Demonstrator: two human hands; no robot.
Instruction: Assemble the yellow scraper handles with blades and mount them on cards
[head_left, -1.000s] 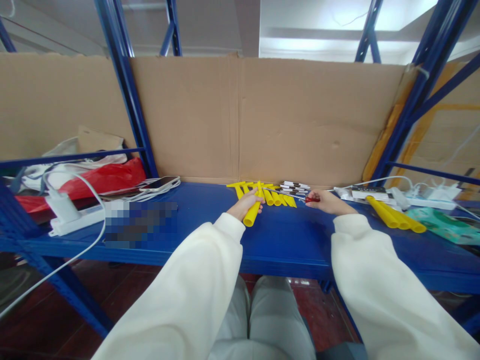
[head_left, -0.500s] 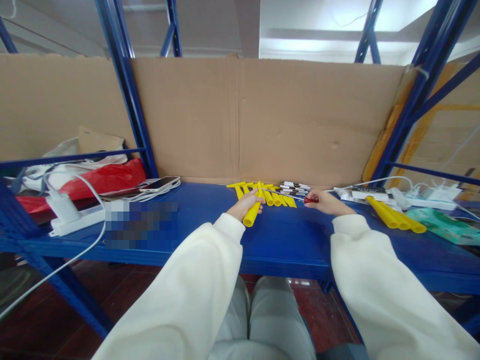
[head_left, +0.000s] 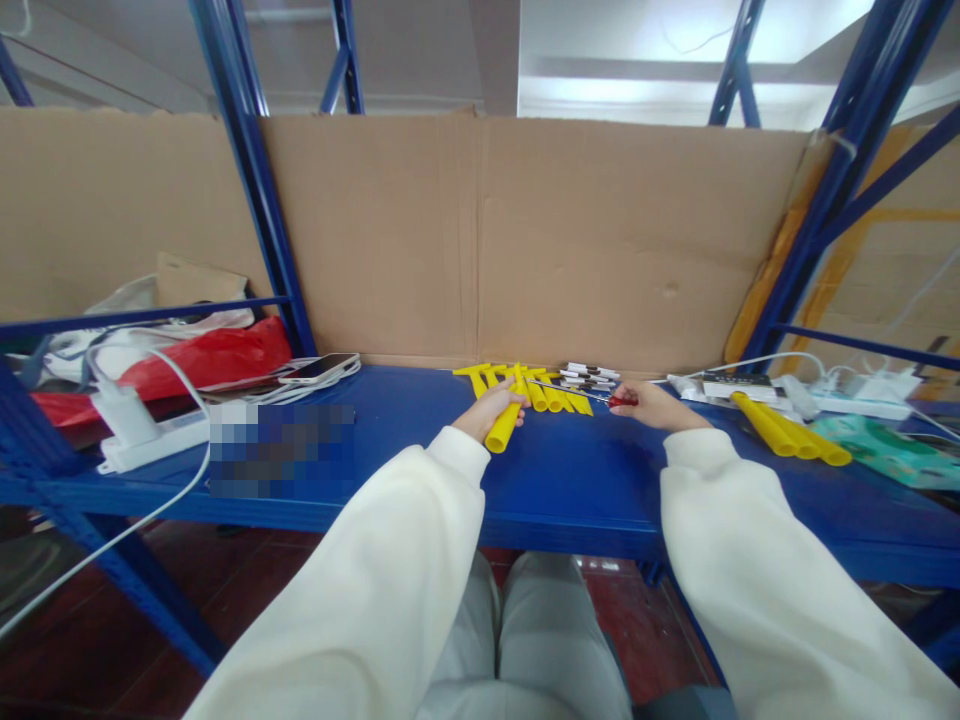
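Note:
My left hand (head_left: 493, 408) is closed around a yellow tube (head_left: 500, 432), its open end tilted toward me. In my right hand (head_left: 646, 404) is a screwdriver (head_left: 625, 400) with a red handle, gripped between the fingers. Its thin metal shaft points left, and the tip reaches the upper part of the held tube. Whether the tip touches the tube I cannot tell. Behind the hands lie several more yellow tubes (head_left: 553, 400) in a row. Beside them is a small stack of white and black pieces (head_left: 589, 374), too small to name.
Three yellow tubes (head_left: 780, 435) lie at the right, by a green packet (head_left: 892, 450) and a white power strip (head_left: 862, 400). On the left are another power strip (head_left: 161, 440), a phone (head_left: 322, 368) and a red bag (head_left: 225, 355). Cardboard (head_left: 600, 240) walls the back of the blue shelf (head_left: 577, 490).
Almost nothing differs. Both hands, the screwdriver and the held yellow tube stay in nearly the same place.

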